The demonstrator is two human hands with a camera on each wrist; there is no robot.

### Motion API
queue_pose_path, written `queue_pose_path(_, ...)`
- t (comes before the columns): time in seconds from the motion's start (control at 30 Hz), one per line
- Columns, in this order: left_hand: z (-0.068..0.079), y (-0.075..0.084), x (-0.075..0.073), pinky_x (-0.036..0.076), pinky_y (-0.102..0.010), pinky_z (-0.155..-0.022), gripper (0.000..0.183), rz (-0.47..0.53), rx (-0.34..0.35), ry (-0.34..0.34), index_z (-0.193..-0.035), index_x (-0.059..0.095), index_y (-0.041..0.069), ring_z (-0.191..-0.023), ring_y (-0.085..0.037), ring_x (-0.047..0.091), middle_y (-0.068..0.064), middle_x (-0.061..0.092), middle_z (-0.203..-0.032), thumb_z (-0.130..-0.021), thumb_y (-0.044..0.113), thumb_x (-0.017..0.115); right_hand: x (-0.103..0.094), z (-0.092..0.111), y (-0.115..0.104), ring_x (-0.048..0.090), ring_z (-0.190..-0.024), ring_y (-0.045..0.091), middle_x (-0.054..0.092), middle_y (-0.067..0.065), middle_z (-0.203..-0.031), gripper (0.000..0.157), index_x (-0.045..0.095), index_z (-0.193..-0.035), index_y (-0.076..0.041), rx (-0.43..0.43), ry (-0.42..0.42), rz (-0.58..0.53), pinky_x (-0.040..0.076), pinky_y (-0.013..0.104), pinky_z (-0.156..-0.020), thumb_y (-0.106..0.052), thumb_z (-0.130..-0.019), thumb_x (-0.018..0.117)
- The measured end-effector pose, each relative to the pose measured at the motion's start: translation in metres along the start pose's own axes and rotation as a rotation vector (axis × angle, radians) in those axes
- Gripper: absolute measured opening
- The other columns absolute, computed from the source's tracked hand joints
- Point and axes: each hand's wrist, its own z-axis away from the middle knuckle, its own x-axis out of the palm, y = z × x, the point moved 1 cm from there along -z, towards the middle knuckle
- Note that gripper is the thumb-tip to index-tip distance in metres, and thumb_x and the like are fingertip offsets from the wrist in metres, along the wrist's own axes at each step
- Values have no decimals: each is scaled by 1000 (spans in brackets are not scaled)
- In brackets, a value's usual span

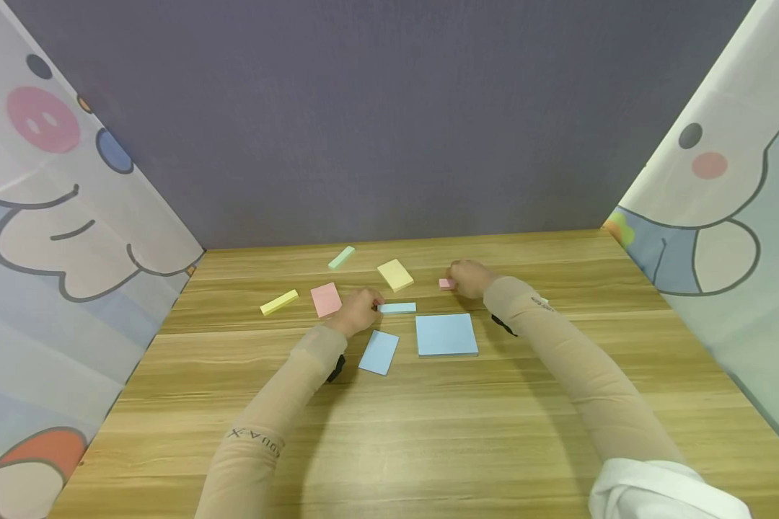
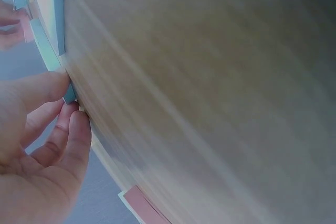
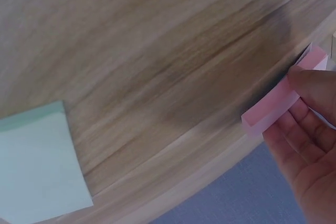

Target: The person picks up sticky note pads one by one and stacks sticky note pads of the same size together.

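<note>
My left hand (image 1: 355,311) pinches the left end of a narrow light-blue sticky-note pad (image 1: 399,308) between thumb and fingers. In the left wrist view the thumb lies against one side of that pad, with fingertips on the other. My right hand (image 1: 471,279) grips a narrow pink sticky-note pad (image 3: 269,109) by its middle, seen best in the right wrist view. A large blue sticky-note pad (image 1: 446,334) lies on the table between the forearms. Left of it is a smaller blue pad (image 1: 379,352), and a yellow pad (image 1: 395,274) lies behind the narrow blue one.
On the wooden table (image 1: 441,447) a square pink pad (image 1: 326,299), a narrow yellow pad (image 1: 279,302) and a narrow green pad (image 1: 341,257) lie to the left. A pale green pad (image 3: 44,166) is mostly hidden by my right forearm in the head view. A grey panel (image 1: 389,122) stands behind.
</note>
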Motion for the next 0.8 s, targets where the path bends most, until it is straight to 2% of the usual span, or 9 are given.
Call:
queue_pose_path(0.33,-1,-1,0,50,-33,-86,27,-4,15,17,-109,64,0,-100,-24,58,-12,63,-110,-82,4,64,-8,3,-4,59,-100,31,63,16,-106,21,65,-101,0,14,-29,-13,49,41,-88,-7,-81,67)
queue_pose_path(0.5,-1,-1,0,50,-32,-83,26,-5,28,25,-107,64,0,-97,-23,59,-12,64,-107,-82,3,63,-9,1,-4,60,-93,28,63,15,-101,20,66,-100,0,20,-12,-18,50,40,-85,-4,-81,66)
queue_pose_path(0.6,-1,-1,0,50,-32,-82,25,-6,32,27,-106,65,0,-96,-23,59,-12,64,-106,-82,3,63,-10,1,-4,58,-86,25,63,12,-95,14,66,-94,0,14,2,-22,50,38,-79,2,-81,61)
queue_pose_path(0.8,0,-1,-1,50,-32,-84,25,-11,32,26,-107,64,0,-97,-23,58,-12,64,-106,-82,4,63,-15,2,-10,59,-90,26,63,13,-98,18,66,-95,0,-15,10,-35,49,39,-82,6,-80,58)
